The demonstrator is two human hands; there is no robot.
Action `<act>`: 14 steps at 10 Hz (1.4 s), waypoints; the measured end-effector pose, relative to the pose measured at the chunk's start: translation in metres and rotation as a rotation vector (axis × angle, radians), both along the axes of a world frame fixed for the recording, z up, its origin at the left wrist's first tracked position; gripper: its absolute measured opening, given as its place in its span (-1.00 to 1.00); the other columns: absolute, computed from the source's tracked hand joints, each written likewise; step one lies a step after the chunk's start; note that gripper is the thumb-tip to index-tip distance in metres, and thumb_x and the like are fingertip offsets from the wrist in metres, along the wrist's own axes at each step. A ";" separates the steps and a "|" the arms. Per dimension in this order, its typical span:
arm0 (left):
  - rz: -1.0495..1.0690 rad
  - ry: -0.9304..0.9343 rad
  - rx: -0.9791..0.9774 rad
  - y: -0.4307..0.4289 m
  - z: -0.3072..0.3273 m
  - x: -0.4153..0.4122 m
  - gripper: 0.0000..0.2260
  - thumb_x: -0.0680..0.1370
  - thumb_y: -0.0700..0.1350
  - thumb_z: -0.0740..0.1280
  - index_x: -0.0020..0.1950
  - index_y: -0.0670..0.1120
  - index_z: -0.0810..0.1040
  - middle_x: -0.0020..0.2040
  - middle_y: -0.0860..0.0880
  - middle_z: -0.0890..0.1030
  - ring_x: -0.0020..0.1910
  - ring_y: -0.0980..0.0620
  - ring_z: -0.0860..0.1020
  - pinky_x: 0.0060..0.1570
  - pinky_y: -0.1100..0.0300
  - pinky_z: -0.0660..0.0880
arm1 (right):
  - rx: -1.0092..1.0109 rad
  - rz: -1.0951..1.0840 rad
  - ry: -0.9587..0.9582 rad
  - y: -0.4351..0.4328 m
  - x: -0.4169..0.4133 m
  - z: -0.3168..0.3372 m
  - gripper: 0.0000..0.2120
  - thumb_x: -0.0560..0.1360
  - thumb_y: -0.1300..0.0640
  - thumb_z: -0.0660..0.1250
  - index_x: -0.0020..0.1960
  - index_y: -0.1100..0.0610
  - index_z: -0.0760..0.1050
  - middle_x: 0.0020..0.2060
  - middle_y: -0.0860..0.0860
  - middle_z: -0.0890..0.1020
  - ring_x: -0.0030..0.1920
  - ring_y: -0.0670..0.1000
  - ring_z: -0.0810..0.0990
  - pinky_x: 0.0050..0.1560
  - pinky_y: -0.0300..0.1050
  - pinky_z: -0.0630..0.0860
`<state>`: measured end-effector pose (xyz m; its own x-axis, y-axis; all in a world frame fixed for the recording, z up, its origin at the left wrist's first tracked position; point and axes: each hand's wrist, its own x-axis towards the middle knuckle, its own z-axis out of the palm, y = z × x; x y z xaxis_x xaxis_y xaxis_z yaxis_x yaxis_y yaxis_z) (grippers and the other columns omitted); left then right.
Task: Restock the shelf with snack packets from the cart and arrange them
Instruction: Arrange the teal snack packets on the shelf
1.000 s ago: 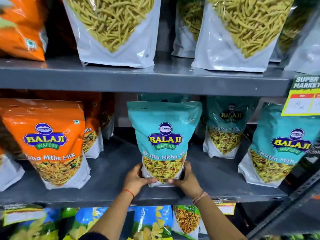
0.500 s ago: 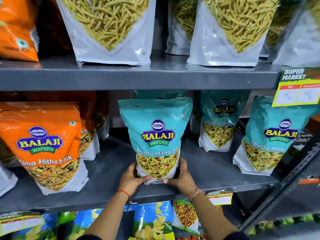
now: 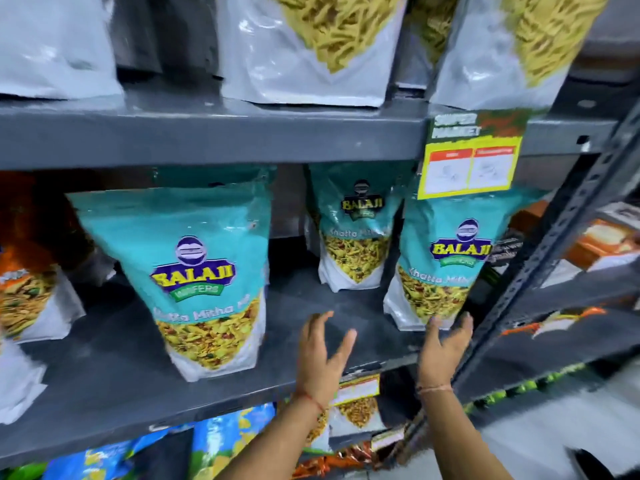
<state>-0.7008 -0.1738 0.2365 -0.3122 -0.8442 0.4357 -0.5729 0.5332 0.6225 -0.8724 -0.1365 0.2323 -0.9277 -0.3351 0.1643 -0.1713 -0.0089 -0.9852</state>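
Scanning the middle shelf [image 3: 114,372] from its left end: an orange packet [image 3: 27,299] stands at the edge of view, partly cut off. Next to it, well apart, the front teal packet [image 3: 204,275] stands upright near the shelf's front lip, with nothing touching it.

Left hand [image 3: 322,355]: fingers spread, empty, hovering over bare shelf between the front teal packet and the two packets further right. Touches nothing.

Behind and to the right, a rear teal packet [image 3: 356,233] stands deeper on the shelf. The right teal packet [image 3: 446,268] stands nearer the front, its top tucked behind the hanging price tag [image 3: 469,161].

Right hand [image 3: 445,344]: open, fingertips at the lower edge of the right teal packet; whether they touch cannot be told, since the frame is motion-blurred. No grip closed on anything.

Risks, as judged:
- Right teal packet stands just beside the slotted upright post [image 3: 554,237]. A push from the right hand could wedge it against the post or tip it over.
- Pulling this packet forward may catch its top on the price tag, bending the tag or folding the pouch.
- Left hand sweeping back leftward could clip the front teal packet, which stands close to the lip and could fall off.
- Pouches are soft; a one-sided squeeze may slump them.

The cart is not in view.
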 end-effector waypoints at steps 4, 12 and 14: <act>-0.109 -1.822 -0.909 -0.021 -0.021 -0.135 -0.51 0.59 0.07 -0.01 0.43 -0.19 0.14 0.48 -0.21 0.18 0.42 -0.22 0.17 -0.01 -0.12 0.36 | -0.041 0.308 -0.308 -0.013 -0.064 -0.007 -0.18 0.41 -0.40 -0.03 0.45 0.14 0.08 0.43 -0.04 0.18 0.43 -0.06 0.14 0.44 -0.13 0.04; -0.045 -1.736 -0.729 -0.014 -0.044 -0.054 -0.40 0.54 0.14 0.14 0.43 -0.22 0.13 0.47 -0.31 0.14 0.41 -0.39 0.06 0.15 -0.26 0.24 | -0.012 0.513 -0.178 -0.009 0.012 -0.003 0.02 0.16 -0.61 -0.02 0.44 0.00 0.13 0.40 -0.01 0.35 0.38 -0.04 0.31 0.41 -0.06 0.20; -0.037 -1.746 -0.737 -0.013 -0.047 -0.054 -0.36 0.54 0.18 0.13 0.44 -0.22 0.08 0.47 -0.31 0.11 0.42 -0.38 0.04 0.19 -0.23 0.24 | -0.024 0.542 -0.179 -0.006 0.010 -0.001 0.04 0.12 -0.62 0.00 0.42 -0.01 0.16 0.28 -0.11 0.43 0.19 -0.31 0.39 0.15 -0.41 0.27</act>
<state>-0.7543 -0.1869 0.1894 -0.7530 -0.6463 -0.1236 -0.2066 0.4106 -0.8881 -0.8622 -0.1420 0.2314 -0.6382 -0.7692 0.0339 0.0331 -0.0714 -0.9969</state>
